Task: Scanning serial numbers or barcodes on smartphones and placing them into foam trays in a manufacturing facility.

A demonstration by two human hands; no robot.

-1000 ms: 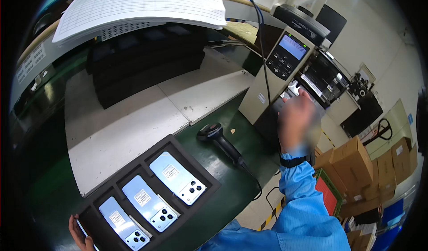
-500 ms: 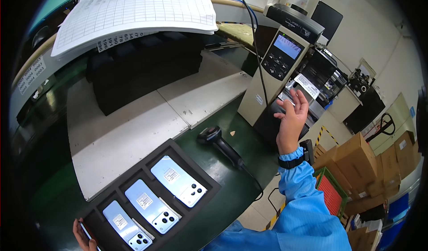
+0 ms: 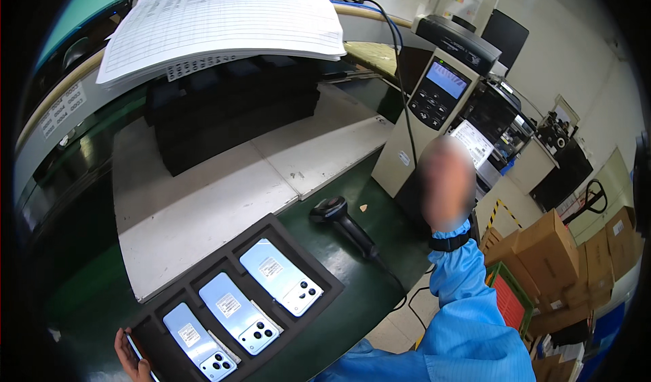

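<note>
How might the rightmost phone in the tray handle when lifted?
The rightmost phone is probably stiff, being a flat slab. Its smooth, shiny back could be slippery. Turned over, it might rock on its cluster of lenses.

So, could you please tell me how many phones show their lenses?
3, in the tray: left phone, middle phone, right phone. The slab in the left hand may hide lenses.

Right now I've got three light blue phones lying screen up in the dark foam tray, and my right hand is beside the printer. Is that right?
Not quite: the head view shows the three light blue phones lying back up, with their camera lenses showing. They do lie in the dark foam tray, and your right hand is beside the printer.
</note>
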